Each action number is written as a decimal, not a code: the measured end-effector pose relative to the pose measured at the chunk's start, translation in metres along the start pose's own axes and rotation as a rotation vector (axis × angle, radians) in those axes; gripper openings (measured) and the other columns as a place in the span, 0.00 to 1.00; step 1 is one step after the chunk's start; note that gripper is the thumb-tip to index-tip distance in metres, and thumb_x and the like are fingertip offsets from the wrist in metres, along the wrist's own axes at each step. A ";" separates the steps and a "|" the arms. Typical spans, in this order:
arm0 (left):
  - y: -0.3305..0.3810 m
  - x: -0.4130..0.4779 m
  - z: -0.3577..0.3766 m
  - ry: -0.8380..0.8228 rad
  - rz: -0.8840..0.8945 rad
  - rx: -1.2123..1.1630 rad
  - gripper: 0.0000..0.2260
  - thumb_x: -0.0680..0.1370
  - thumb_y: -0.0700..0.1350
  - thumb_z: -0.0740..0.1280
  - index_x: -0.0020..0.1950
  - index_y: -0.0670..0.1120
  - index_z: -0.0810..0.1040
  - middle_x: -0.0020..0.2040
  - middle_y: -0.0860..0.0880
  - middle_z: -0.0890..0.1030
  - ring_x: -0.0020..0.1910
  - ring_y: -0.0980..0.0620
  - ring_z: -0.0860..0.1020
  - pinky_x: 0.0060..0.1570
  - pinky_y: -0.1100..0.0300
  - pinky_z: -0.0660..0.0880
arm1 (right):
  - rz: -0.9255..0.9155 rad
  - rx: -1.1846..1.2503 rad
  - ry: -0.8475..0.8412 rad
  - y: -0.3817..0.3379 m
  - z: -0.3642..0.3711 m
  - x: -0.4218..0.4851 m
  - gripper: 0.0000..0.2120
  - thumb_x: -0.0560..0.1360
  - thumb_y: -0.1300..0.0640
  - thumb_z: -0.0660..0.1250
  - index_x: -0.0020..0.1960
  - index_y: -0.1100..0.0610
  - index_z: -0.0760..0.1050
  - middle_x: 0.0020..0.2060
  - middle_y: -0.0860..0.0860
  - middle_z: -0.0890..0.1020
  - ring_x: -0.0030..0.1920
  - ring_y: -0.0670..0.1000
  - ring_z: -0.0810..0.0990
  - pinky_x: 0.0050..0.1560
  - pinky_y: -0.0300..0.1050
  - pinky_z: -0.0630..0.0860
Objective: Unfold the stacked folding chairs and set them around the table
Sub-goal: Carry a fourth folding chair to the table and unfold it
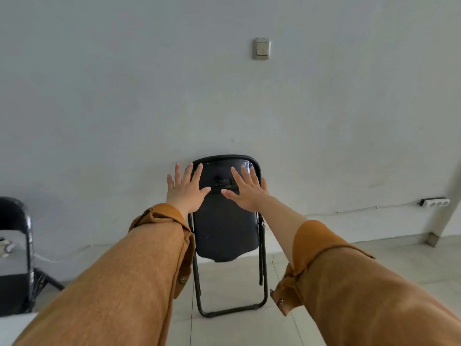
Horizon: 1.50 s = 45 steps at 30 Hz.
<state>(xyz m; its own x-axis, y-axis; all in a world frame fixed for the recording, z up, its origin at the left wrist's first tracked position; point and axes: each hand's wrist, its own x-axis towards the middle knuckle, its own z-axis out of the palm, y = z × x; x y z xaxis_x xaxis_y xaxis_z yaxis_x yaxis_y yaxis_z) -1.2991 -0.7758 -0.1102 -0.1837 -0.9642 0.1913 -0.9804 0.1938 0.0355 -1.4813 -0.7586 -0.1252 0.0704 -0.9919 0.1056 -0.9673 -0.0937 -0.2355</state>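
A black folding chair [225,233] leans folded against the pale wall straight ahead, its metal legs on the tiled floor. My left hand [185,189] is stretched out with fingers spread, in front of the chair's upper left edge. My right hand [245,189] is likewise spread, in front of the chair's upper right part. Neither hand grips anything; whether the palms touch the chair I cannot tell. Both arms wear orange sleeves. Another black folding chair [17,253] stands unfolded at the far left, partly cut off by the frame.
A white table corner [15,325] shows at the bottom left. A power strip [435,202] with a cable sits low on the wall at right, beside a slanted grey post [446,211]. A light switch [261,48] is on the wall above.
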 end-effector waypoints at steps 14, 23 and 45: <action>0.028 0.280 0.088 -0.073 0.064 0.035 0.31 0.81 0.59 0.50 0.78 0.52 0.39 0.78 0.48 0.39 0.75 0.42 0.33 0.73 0.43 0.39 | 0.006 0.015 -0.049 0.109 0.030 0.266 0.38 0.77 0.31 0.46 0.78 0.46 0.35 0.77 0.49 0.36 0.76 0.54 0.32 0.74 0.60 0.37; 0.039 0.423 0.140 -0.252 -0.097 0.017 0.31 0.81 0.59 0.51 0.78 0.51 0.39 0.78 0.50 0.41 0.76 0.43 0.36 0.73 0.42 0.41 | -0.133 -0.005 -0.259 0.162 0.060 0.427 0.37 0.78 0.33 0.47 0.78 0.48 0.35 0.78 0.50 0.40 0.77 0.55 0.36 0.74 0.60 0.39; 0.051 0.405 0.151 -0.319 -0.181 0.036 0.17 0.73 0.50 0.71 0.59 0.49 0.72 0.56 0.47 0.78 0.60 0.44 0.71 0.64 0.47 0.64 | -0.295 0.018 -0.618 0.154 0.069 0.457 0.17 0.69 0.47 0.73 0.52 0.55 0.73 0.39 0.49 0.76 0.46 0.53 0.76 0.47 0.45 0.71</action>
<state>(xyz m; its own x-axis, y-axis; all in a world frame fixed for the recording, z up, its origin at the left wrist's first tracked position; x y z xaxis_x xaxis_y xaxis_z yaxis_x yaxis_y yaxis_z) -1.4340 -1.1841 -0.1794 -0.0149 -0.9914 -0.1302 -0.9999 0.0143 0.0056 -1.5809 -1.2319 -0.1795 0.4613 -0.7909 -0.4022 -0.8828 -0.3634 -0.2978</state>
